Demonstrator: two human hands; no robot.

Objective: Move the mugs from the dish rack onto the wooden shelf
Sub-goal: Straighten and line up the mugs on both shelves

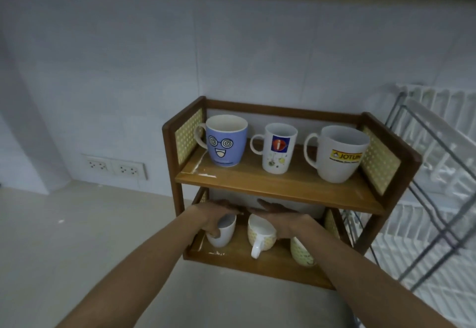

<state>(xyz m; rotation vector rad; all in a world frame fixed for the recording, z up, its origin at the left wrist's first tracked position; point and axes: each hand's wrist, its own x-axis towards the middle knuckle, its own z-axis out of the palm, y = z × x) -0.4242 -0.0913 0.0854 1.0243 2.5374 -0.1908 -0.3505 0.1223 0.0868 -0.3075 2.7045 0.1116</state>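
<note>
Dish rack (pixel 435 173): white wire, at your right, just beside the shelf; no mugs visible in it.
Wooden shelf (pixel 273 186): two tiers, cane side panels.
Upper tier, upright: Jotun mug (pixel 337 155) at right, blue face mug (pixel 226 140) at left, logo mug (pixel 278 148) between.
Lower tier: white mug (pixel 221 232) at left, dotted mug (pixel 261 235) in the middle, patterned mug (pixel 302 253) at right, partly hidden.
Your left hand (pixel 219 215): closed around the white mug's rim.
Your right hand (pixel 279 215): flat, fingers spread, over the dotted mug; contact unclear.
</note>
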